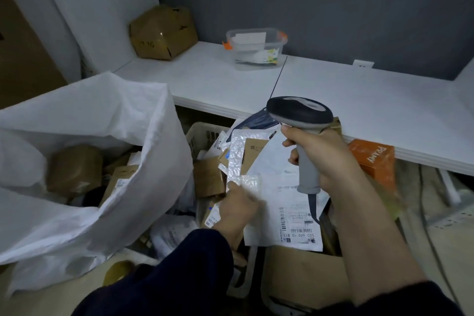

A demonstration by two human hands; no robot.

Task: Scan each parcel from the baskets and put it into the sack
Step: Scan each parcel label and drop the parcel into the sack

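Note:
My right hand [324, 159] grips a grey and black barcode scanner [300, 115] by its handle, head pointing down over the parcels. My left hand [237, 206] holds the lower left edge of a flat white mailer [279, 202] with a printed label, which lies on top of a pile of parcels. A beige basket [202, 134] under the pile holds several brown boxes and bubble mailers. At the left stands a big white woven sack [84, 120], open, with several brown boxes [75, 169] inside.
A white shelf [359, 105] runs across behind the basket, carrying a taped brown box [163, 32] and a clear plastic tub [256, 47]. An orange box [373, 159] sits under the shelf at right. A large cardboard box [302, 274] stands in front of me.

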